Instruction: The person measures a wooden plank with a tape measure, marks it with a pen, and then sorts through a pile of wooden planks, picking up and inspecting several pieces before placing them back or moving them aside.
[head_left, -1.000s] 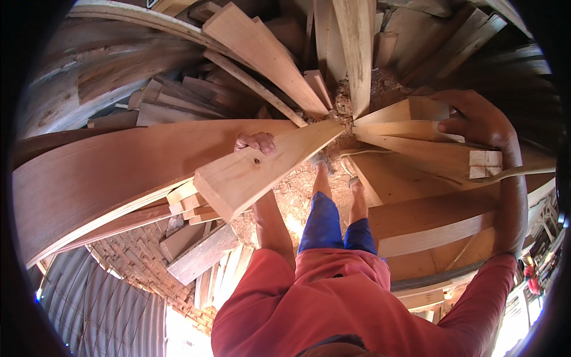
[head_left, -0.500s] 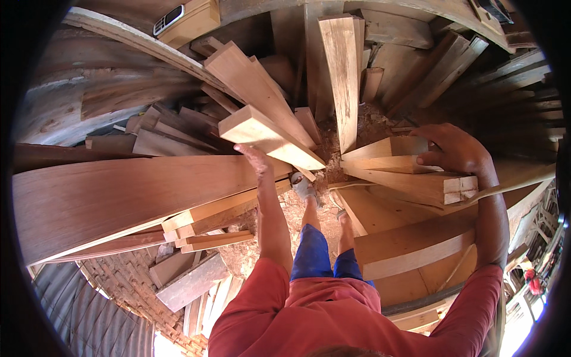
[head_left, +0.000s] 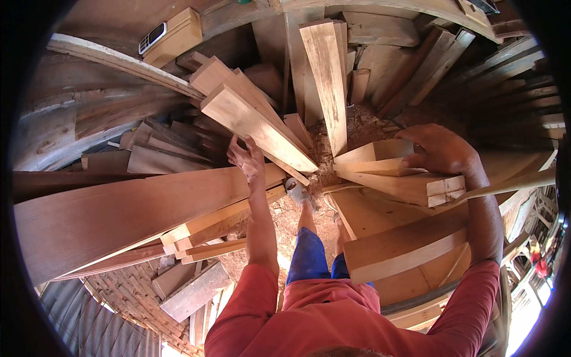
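A pale wooden board (head_left: 259, 128) leans at a slant against other planks left of centre. My left hand (head_left: 246, 159) is just below its near edge, fingers apart and holding nothing; I cannot tell whether a fingertip touches the wood. On the right, my right hand (head_left: 443, 149) is curled over the end of a wooden board (head_left: 380, 168), thumb on the near side and fingers on the far side. Beside that board stands a thicker wooden beam (head_left: 401, 185) with a split-looking end. The palm hides part of the held board.
A wide brown plank (head_left: 137, 202) stretches across the left, with shorter timbers (head_left: 208, 223) beside it. A tall board (head_left: 327, 83) stands upright ahead. A phone (head_left: 153, 38) lies on a wooden block (head_left: 178, 37). A thick beam (head_left: 410, 244) lies at right near my leg.
The pale board has tipped back to the left against the planks behind it. My left hand has come off its end and is lower beside it. My right hand keeps its place on the boards.
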A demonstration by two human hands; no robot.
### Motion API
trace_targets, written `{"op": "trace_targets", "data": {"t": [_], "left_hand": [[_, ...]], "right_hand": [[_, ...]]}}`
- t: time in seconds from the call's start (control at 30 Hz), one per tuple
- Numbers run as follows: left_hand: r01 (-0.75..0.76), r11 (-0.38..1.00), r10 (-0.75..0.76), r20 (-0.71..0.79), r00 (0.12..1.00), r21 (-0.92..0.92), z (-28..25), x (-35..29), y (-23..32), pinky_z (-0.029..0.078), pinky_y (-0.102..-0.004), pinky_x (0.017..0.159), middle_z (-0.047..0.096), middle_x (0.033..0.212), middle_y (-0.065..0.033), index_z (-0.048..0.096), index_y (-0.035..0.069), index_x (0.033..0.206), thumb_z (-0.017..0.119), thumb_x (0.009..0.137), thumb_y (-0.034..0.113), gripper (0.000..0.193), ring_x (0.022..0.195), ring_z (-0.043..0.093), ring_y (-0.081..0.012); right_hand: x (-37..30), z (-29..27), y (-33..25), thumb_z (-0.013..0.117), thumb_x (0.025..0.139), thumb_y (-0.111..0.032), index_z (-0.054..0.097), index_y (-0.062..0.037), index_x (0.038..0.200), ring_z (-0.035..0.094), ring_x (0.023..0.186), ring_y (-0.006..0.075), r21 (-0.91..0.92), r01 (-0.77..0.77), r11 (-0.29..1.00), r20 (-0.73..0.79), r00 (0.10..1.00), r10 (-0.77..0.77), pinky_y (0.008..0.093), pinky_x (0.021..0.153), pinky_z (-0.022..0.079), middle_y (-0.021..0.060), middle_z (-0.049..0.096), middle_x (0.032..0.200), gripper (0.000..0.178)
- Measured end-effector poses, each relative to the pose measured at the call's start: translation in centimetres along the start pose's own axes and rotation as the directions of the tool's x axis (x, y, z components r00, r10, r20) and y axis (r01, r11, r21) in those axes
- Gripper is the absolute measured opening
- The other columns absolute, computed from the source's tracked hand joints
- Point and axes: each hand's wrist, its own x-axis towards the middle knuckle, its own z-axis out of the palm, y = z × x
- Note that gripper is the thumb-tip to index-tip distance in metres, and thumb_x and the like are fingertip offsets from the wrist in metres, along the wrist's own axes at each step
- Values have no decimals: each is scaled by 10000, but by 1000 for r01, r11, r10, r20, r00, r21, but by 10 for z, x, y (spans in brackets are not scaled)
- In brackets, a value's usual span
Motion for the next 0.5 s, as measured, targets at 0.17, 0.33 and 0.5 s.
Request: {"op": "trace_targets", "data": {"t": [0.17, 0.33, 0.5], "left_hand": [[-332, 865, 387, 80, 918, -377, 23, 18, 108, 295, -579, 1193, 466, 1507, -269, 472, 20, 1482, 712, 985, 341, 639, 1399, 409, -476], [-592, 758, 651, 282, 705, -274, 67, 112, 234, 264, -562, 1255, 284, 1656, -347, 281, 26, 1624, 719, 969, 358, 855, 1527, 283, -504], [-341, 881, 472, 561, 680, -327, 104, 151, 271, 298, -454, 1290, 327, 1679, -269, 200, 56, 1673, 754, 965, 366, 951, 1566, 311, -422]], "right_hand": [[-1, -3, -1, 762, 927, -422, 625, -44, 1421, 595, 1319, 404, 4, -39, 999, 18, 999, 39, 483, 1132, 450, 197, 641, 1439, 637], [1, -4, -3, 750, 913, -416, 642, -2, 1361, 626, 1216, 420, 62, 1, 998, -24, 1000, 0, 499, 1046, 482, 228, 674, 1303, 619], [3, -7, -4, 744, 901, -404, 663, 24, 1308, 666, 1109, 416, 179, -19, 984, 19, 1000, 16, 499, 976, 505, 232, 702, 1185, 597]]}}
